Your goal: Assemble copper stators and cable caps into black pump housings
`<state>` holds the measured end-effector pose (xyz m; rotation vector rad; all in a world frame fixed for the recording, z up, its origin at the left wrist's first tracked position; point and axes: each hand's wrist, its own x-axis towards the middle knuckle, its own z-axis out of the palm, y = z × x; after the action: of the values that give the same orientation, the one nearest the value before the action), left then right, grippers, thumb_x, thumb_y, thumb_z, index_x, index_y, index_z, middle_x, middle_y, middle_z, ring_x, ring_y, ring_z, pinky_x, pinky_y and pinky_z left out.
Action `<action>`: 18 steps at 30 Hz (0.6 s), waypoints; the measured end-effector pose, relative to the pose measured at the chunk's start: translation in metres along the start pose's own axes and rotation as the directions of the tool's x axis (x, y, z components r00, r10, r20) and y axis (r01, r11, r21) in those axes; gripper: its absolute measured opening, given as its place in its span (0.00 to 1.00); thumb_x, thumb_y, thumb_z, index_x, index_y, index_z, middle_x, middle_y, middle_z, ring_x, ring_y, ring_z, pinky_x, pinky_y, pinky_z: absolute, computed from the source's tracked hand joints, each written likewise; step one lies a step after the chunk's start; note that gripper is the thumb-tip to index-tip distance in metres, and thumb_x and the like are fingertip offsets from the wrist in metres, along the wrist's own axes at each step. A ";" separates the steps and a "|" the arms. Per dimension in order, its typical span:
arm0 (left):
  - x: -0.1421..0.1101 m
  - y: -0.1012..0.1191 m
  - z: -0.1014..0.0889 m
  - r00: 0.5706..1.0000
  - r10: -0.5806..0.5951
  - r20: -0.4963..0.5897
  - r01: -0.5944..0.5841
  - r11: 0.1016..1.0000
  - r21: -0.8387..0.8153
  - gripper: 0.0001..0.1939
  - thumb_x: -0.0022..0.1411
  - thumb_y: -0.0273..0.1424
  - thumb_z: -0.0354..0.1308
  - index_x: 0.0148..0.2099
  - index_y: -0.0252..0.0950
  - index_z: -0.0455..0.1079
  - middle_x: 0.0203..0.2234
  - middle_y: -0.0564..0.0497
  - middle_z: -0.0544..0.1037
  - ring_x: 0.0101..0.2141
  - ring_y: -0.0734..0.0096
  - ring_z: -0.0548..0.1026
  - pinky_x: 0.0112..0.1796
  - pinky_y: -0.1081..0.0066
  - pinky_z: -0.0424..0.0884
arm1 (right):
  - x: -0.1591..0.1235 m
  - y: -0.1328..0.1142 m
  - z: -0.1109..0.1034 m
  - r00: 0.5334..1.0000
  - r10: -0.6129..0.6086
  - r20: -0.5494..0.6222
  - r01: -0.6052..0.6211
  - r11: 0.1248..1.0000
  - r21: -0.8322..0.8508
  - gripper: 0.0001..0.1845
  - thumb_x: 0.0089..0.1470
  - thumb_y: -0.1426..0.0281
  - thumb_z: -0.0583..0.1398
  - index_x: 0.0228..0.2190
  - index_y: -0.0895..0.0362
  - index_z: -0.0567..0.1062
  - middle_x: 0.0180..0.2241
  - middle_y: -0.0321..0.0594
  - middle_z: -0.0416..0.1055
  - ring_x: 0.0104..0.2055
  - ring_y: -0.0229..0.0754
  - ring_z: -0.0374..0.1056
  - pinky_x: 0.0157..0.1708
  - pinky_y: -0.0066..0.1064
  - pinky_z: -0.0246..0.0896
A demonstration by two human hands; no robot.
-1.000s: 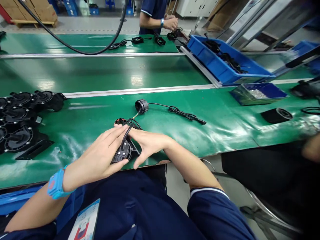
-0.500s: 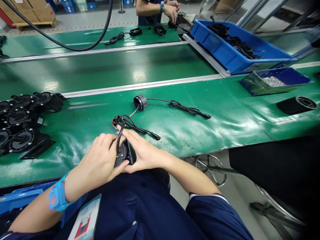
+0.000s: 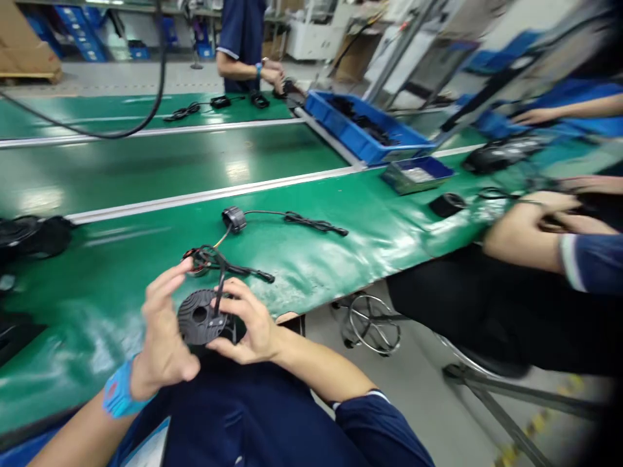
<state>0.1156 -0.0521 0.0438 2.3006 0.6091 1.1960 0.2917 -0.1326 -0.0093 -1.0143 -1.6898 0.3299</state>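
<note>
Black disc stays in the right hand's grip, left hand (newly spread) alongside.

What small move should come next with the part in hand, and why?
Probably close the left hand onto the near side of the round black part to steady it: its fingers are spread open there, while the right hand grips the opposite side.

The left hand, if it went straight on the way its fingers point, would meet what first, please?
The left hand would most likely meet the cable bundle lying on the bench just ahead, though depth is unclear and it may pass above it.
</note>
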 end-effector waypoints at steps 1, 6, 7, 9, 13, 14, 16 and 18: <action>-0.002 -0.001 0.004 0.994 -0.006 -0.106 0.000 0.999 -0.053 0.45 0.60 0.70 0.42 0.72 0.54 0.48 0.61 0.43 0.62 0.59 0.40 0.69 0.61 0.34 0.66 | -0.002 0.000 -0.006 1.000 -0.017 -0.026 0.017 1.000 -0.013 0.42 0.45 0.57 0.71 0.57 0.49 0.61 0.55 0.51 0.69 0.58 0.56 0.70 0.65 0.56 0.59; -0.012 -0.014 0.015 0.966 -0.054 -0.255 0.025 0.993 -0.114 0.31 0.61 0.50 0.58 0.66 0.62 0.62 0.54 0.49 0.67 0.49 0.43 0.73 0.52 0.32 0.72 | -0.004 -0.014 -0.088 0.942 -0.037 -0.332 -0.011 0.990 -0.143 0.40 0.50 0.63 0.70 0.61 0.47 0.62 0.57 0.48 0.67 0.61 0.55 0.68 0.63 0.55 0.62; -0.015 -0.019 0.015 0.979 -0.063 -0.196 0.047 0.995 -0.085 0.30 0.60 0.46 0.59 0.65 0.59 0.63 0.53 0.47 0.67 0.48 0.44 0.74 0.51 0.34 0.72 | -0.003 -0.017 -0.110 0.912 0.000 -0.410 -0.077 0.982 -0.172 0.39 0.51 0.64 0.70 0.61 0.47 0.64 0.57 0.48 0.67 0.62 0.55 0.67 0.63 0.54 0.63; -0.021 -0.030 0.015 0.994 -0.073 -0.086 0.074 0.997 0.011 0.27 0.59 0.41 0.64 0.61 0.52 0.66 0.51 0.44 0.70 0.47 0.45 0.74 0.50 0.37 0.73 | -0.001 -0.015 -0.154 0.827 0.072 -0.558 -0.219 0.955 -0.201 0.36 0.53 0.65 0.69 0.60 0.48 0.65 0.57 0.48 0.67 0.61 0.53 0.67 0.61 0.51 0.65; -0.030 -0.048 0.021 0.998 -0.067 -0.005 0.066 0.979 0.192 0.22 0.58 0.38 0.68 0.52 0.41 0.67 0.48 0.40 0.74 0.48 0.45 0.75 0.52 0.40 0.72 | 0.011 0.024 -0.235 0.673 0.053 -0.738 -0.333 0.912 -0.238 0.35 0.53 0.59 0.69 0.56 0.54 0.62 0.55 0.51 0.68 0.56 0.50 0.71 0.57 0.45 0.68; -0.031 -0.051 0.023 0.997 -0.074 -0.003 0.073 0.975 0.210 0.21 0.59 0.37 0.69 0.52 0.40 0.67 0.48 0.39 0.74 0.49 0.45 0.75 0.53 0.40 0.71 | 0.014 0.039 -0.253 0.648 0.034 -0.761 -0.356 0.897 -0.263 0.37 0.52 0.56 0.69 0.56 0.55 0.61 0.55 0.53 0.68 0.56 0.50 0.71 0.58 0.45 0.68; -0.031 -0.054 0.028 0.996 -0.089 -0.001 0.086 0.969 0.231 0.20 0.60 0.37 0.68 0.51 0.39 0.67 0.48 0.38 0.74 0.50 0.45 0.75 0.55 0.41 0.70 | 0.020 0.072 -0.285 0.602 0.027 -0.798 -0.441 0.844 -0.304 0.39 0.51 0.52 0.69 0.56 0.56 0.61 0.56 0.54 0.67 0.58 0.51 0.69 0.59 0.46 0.66; -0.031 -0.057 0.034 0.995 -0.098 -0.024 0.101 0.961 0.257 0.20 0.60 0.41 0.68 0.50 0.39 0.68 0.48 0.39 0.75 0.49 0.46 0.75 0.56 0.42 0.70 | 0.022 0.105 -0.311 0.569 0.047 -0.821 -0.540 0.774 -0.330 0.40 0.51 0.50 0.67 0.56 0.56 0.62 0.55 0.53 0.68 0.59 0.50 0.68 0.60 0.45 0.65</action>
<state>0.1183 -0.0322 -0.0261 2.4425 0.9217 1.1397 0.6145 -0.1348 0.0526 -1.6081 -0.7581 -0.4065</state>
